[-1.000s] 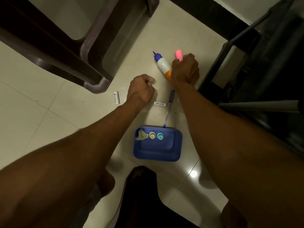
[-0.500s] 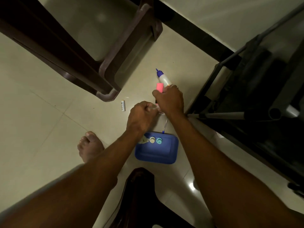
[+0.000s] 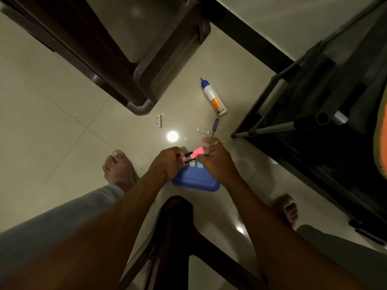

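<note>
Both hands hold a pink highlighter [image 3: 197,151] above the blue tray [image 3: 196,183] on the floor. My left hand [image 3: 167,162] grips its dark end, and my right hand [image 3: 215,158] pinches the pink part, with a ring on one finger. Two small round caps [image 3: 195,163] lie at the tray's far edge, partly hidden by the hands.
A white glue bottle [image 3: 213,97] with a blue tip, a blue pen [image 3: 215,126] and two small white tubes [image 3: 203,131] [image 3: 159,120] lie on the tiled floor. A dark chair leg [image 3: 140,105] stands far left, a black metal rack [image 3: 314,122] to the right, my bare feet [image 3: 119,170] near.
My right hand has carried the pink highlighter back from beside the glue bottle to above the tray. My left hand has come in and taken hold of its other end.
</note>
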Demonstrator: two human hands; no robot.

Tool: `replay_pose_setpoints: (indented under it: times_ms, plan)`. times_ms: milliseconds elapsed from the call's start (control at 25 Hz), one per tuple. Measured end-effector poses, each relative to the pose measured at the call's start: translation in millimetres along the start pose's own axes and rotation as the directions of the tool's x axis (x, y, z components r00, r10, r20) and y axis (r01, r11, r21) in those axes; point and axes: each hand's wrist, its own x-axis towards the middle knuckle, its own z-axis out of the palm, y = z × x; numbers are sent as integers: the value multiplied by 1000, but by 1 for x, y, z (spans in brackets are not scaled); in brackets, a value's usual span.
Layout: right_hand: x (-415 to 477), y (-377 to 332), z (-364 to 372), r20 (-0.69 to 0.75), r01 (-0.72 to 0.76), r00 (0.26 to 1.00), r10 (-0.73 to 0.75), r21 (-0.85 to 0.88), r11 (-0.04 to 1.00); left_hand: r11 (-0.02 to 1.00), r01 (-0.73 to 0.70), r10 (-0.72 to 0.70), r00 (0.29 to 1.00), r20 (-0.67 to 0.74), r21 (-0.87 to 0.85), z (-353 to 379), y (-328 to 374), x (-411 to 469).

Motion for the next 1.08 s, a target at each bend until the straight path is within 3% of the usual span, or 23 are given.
replay_pose_setpoints:
  times_ms: [80,320,440,640,760,1080]
  plan:
    - [-11,21,-3,78,67,995,-61,-75,995,998,38,-40,998,39,53,3,-6,-2]
    - [-26,53,-1,123,-10,992,26,-128,992,963,36,-74,988,136,266,19,-17,-4]
    - [-28,62,8,147,-63,985,90,-178,982,966,73,-88,995,50,248,24,-22,-6]
    - [-24,80,30,66,-78,992,104,-316,946,967,192,-175,978,-113,168,22,-31,-5]
    - [-16,89,37,56,-110,989,134,-308,945,944,250,-231,967,-108,215,22,-36,-4]
    - [4,92,42,191,32,976,109,-615,788,949,241,-228,970,-86,202,27,-39,1]
